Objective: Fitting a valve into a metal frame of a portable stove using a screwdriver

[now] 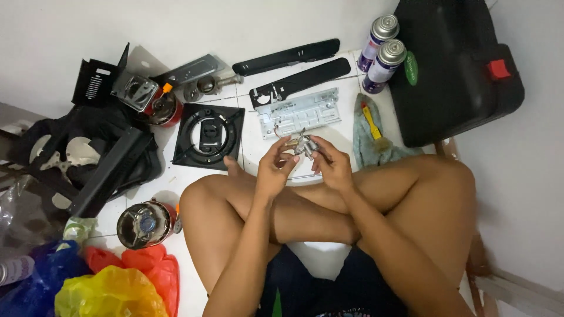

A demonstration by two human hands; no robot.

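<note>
I sit cross-legged on a white tiled floor. Both hands hold a small metal valve part (304, 144) with a brass-coloured end, above my knees. My left hand (274, 167) pinches its left side and my right hand (330, 162) grips its right side. Just beyond the hands lies a silver metal bracket plate (301, 113) and two long black strips (296, 69). A black square burner pan (208, 135) lies to the left of the hands.
Two gas canisters (382, 53) stand by a black plastic case (455, 64) at the upper right. A cloth with a yellow-handled tool (372, 130) lies right of the hands. Two red canisters (144, 223), black panels (108, 167) and coloured plastic bags (111, 287) crowd the left.
</note>
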